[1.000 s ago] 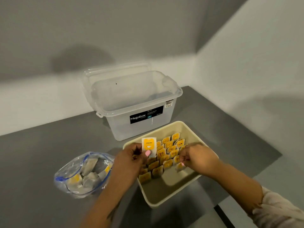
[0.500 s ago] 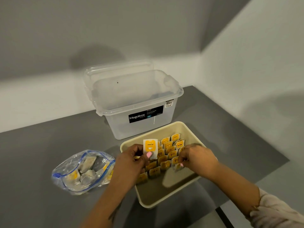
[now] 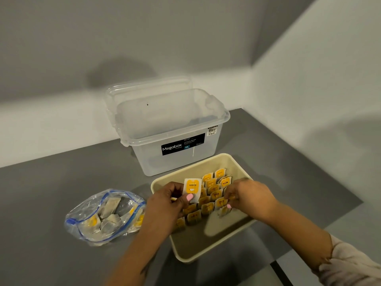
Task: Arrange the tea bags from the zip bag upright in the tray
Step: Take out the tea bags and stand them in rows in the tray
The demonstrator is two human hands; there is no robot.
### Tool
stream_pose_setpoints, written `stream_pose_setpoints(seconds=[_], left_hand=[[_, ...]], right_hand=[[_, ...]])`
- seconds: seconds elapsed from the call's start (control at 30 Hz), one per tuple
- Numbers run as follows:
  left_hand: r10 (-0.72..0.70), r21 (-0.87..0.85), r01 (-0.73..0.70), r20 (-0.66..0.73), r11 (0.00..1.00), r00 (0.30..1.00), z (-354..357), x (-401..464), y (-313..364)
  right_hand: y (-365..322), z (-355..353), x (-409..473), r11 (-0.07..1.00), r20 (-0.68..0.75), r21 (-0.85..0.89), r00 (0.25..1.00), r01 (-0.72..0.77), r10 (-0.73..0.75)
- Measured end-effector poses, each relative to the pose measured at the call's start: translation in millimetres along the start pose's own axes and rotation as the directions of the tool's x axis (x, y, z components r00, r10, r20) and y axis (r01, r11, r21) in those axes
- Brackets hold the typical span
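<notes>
— Over the near-left corner of the tray (image 3: 208, 258) our left hand (image 3: 165, 205) has its grip closed on one tea bag (image 3: 192, 188), thumb pinching it from the front so the yellow label faces us, upright and raised above the rows.

— And our right hand (image 3: 247, 198)?

— We have its fingers curled down into the tray, pinching the top of a bag at the near end of the right-hand row (image 3: 223, 210). How much of that bag the grip covers we cannot tell; the knuckles hide it.

— Where do the other bags stand?

— We see them upright in rows (image 3: 212, 193) running from the far right corner of the tray toward us, yellow labels up. The near part of the tray floor is bare.

— What about our supply?

— We have the zip bag (image 3: 103, 215) lying on the counter (image 3: 51, 193) just left of the tray, beside our left wrist, clear plastic with a blue seal, more tea bags jumbled inside.

— Beyond that?

— We see a clear storage box (image 3: 175, 129) with a black "Megabox" label behind the tray, its lid (image 3: 148, 87) leaning behind it against the wall.
</notes>
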State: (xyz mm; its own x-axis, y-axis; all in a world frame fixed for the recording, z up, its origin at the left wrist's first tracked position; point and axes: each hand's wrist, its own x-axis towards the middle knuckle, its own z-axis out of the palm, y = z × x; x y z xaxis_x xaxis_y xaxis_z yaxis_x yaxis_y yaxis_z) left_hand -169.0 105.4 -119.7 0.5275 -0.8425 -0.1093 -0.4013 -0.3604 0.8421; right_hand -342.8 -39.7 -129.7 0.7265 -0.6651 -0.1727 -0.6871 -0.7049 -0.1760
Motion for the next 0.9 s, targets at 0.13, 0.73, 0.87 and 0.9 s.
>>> stream_pose_setpoints(seconds=[0.13, 0.73, 0.87, 0.9], left_hand=[[-0.002, 0.061, 0.001, 0.015, 0.998, 1.0, 4.2, 1.9, 0.2], [0.054, 0.231, -0.048, -0.021, 0.972, 0.998, -10.7, -9.1, -1.6], [0.078, 0.201, -0.063, -0.068, 0.978, 0.995, -14.3, -10.9, -6.8], [0.083, 0.193, -0.067, -0.078, 0.979, 0.993, -14.6, -11.1, -8.8]], right_hand=[[-7.9, -23.0, -0.9, 0.961, -0.121, 0.277, 0.993, 0.019, 0.015], [-50.6, -31.2, -1.9, 0.976, -0.008, -0.069, 0.978, 0.207, -0.208], [-53.4, -16.5, -2.4, 0.978, 0.012, -0.068, 0.98, 0.2, -0.199], [-54.4, -12.9, -2.2, 0.98, 0.019, -0.058, 0.981, 0.193, -0.192]])
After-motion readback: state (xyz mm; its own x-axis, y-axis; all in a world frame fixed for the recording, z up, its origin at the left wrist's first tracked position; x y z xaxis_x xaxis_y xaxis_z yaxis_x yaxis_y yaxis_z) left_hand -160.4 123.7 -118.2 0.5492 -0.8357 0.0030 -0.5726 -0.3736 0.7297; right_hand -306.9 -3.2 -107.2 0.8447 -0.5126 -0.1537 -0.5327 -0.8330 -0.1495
